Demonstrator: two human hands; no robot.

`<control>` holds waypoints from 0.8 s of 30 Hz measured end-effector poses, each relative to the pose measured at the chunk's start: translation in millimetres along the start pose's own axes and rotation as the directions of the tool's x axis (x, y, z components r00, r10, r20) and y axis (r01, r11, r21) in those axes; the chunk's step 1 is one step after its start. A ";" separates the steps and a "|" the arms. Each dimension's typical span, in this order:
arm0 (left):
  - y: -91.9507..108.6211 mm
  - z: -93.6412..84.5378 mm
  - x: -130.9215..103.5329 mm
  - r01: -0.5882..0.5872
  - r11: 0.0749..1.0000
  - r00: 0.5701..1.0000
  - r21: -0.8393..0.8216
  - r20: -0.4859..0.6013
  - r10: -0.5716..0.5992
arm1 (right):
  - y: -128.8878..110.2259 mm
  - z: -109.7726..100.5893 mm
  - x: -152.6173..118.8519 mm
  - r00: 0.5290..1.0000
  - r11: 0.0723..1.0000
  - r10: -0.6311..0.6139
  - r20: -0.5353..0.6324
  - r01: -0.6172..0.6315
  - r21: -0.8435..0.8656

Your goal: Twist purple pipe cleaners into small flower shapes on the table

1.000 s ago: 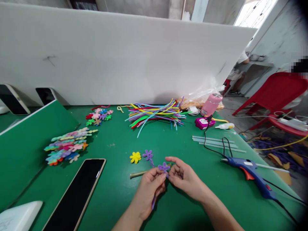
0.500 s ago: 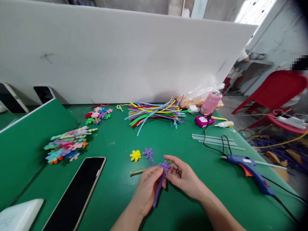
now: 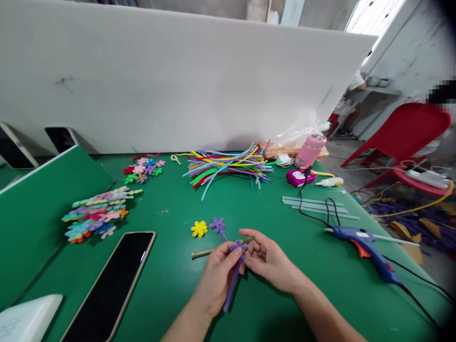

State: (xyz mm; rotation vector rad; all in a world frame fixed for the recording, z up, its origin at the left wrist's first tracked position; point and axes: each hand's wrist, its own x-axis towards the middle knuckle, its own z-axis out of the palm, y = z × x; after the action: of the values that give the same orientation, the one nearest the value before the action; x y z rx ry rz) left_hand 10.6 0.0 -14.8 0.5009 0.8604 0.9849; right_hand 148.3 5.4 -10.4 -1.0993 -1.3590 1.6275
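Pinched in my left hand [image 3: 219, 275] is a purple pipe cleaner [image 3: 232, 287], its top bent into flower petals and its tail hanging toward me. My right hand [image 3: 269, 259] is closed at the right side of those petals, thumb and fingers gripping the same piece. Just beyond my hands lie a yellow pipe-cleaner flower [image 3: 199, 229] and a finished-looking purple flower [image 3: 217, 225] with a short stem. A thin tan stick [image 3: 202, 254] lies on the table, partly hidden behind my hands.
A bundle of coloured pipe cleaners [image 3: 231, 166] lies at the back. Small flowers [image 3: 144, 170] and a flower pile [image 3: 98, 213] sit left, near a phone [image 3: 110, 285]. On the right are glue sticks [image 3: 317, 205], a blue glue gun [image 3: 366, 244] with its cord, and a pink bottle [image 3: 310, 150].
The flower piece and both hands have shifted very slightly; the tail hangs a bit lower. The whole view has drifted a little. Both hands keep their grip.
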 end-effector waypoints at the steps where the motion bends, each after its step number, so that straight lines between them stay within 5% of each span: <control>1: 0.1 -0.1 0.1 -0.001 1.000 1.000 -0.005 0.002 0.001 | 0.2 -0.1 0.1 1.000 1.000 0.000 0.004 0.000 0.021; 7: 1.4 -0.6 -1.3 -0.040 0.992 0.999 0.119 0.003 0.040 | 7.7 -0.7 1.8 0.996 0.984 -0.065 -0.060 0.074 0.165; 16: 2.7 2.1 -4.5 -0.090 0.904 0.994 0.418 -0.024 0.109 | 9.9 2.0 2.5 0.971 0.986 -0.149 -0.189 0.159 0.043; 24: -1.2 0.6 -5.8 -0.048 0.956 0.999 0.288 0.031 0.040 | 10.1 1.1 2.2 0.982 0.984 -0.143 -0.124 0.154 0.085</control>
State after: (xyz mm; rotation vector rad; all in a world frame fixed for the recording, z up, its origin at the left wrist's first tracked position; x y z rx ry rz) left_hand 10.1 -5.7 -13.0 0.7835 0.9803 0.8950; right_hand 146.3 5.4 -20.6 -0.9977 -1.2439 1.4799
